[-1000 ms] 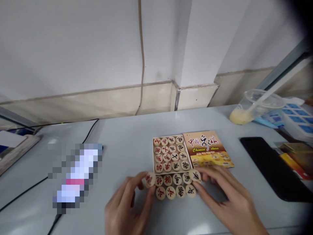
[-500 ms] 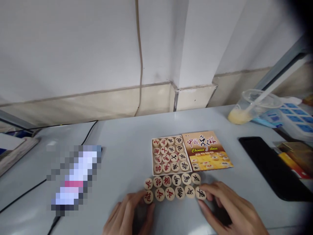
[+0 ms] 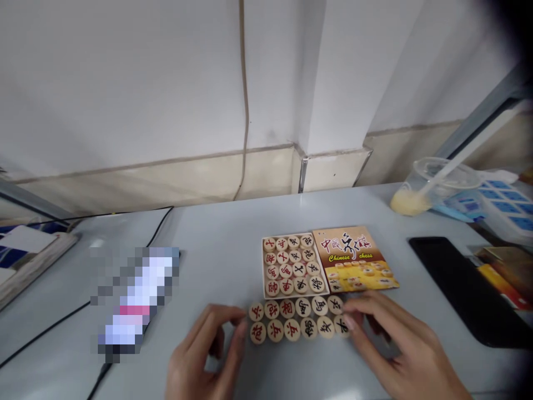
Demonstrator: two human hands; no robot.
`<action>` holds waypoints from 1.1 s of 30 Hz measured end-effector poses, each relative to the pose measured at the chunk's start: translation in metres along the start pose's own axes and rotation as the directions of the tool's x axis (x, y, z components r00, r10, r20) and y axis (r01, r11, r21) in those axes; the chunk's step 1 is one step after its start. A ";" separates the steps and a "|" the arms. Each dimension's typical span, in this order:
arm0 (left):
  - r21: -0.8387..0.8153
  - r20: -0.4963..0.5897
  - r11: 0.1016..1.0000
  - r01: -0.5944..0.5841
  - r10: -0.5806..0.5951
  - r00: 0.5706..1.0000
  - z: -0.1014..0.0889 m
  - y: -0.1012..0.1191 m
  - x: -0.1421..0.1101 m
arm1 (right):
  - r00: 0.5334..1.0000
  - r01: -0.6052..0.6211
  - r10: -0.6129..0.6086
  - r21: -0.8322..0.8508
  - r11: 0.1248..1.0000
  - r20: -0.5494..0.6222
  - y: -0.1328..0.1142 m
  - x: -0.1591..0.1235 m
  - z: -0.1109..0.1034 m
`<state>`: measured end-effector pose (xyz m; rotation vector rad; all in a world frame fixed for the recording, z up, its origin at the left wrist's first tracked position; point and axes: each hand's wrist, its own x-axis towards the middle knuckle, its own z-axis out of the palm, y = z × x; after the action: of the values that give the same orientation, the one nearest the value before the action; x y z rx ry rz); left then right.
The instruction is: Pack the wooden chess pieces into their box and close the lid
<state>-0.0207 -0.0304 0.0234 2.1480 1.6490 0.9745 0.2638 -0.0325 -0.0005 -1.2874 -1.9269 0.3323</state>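
Two rows of round Chinese chess pieces [image 3: 292, 329] lie face up on the table, red characters at the left and black at the right. My left hand [image 3: 206, 347] is just left of the rows, its curved thumb and index finger slightly apart with no piece between them. At the other end, my right hand [image 3: 400, 341] has its thumb over the edge of the last front-row piece [image 3: 340, 326]. Its index fingertip is beside the last back-row piece [image 3: 334, 304]. Behind the rows sits a shallow white box [image 3: 264, 269] filled with more pieces.
The printed Chinese chess lid [image 3: 353, 258] lies against the box. A black phone [image 3: 462, 291] is at the right, with a plastic cup [image 3: 410, 200] and straw behind it. At the left lies a blurred-out lit device [image 3: 141, 300] on a cable. A wall borders the table's back.
My left hand has moved left, off the front-row end piece. My right thumb has risen from below the rows to the right end, and the index finger has shifted up. The view has moved slightly.
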 end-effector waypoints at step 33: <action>-0.014 0.089 0.953 -0.302 0.302 0.949 0.040 -0.026 0.096 | 0.951 0.252 -0.178 -0.301 0.920 0.252 0.033 0.096 0.011</action>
<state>-0.0026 0.0749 0.0123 2.4542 1.3026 0.9389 0.2607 0.0679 0.0165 -1.2687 -2.3680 0.0373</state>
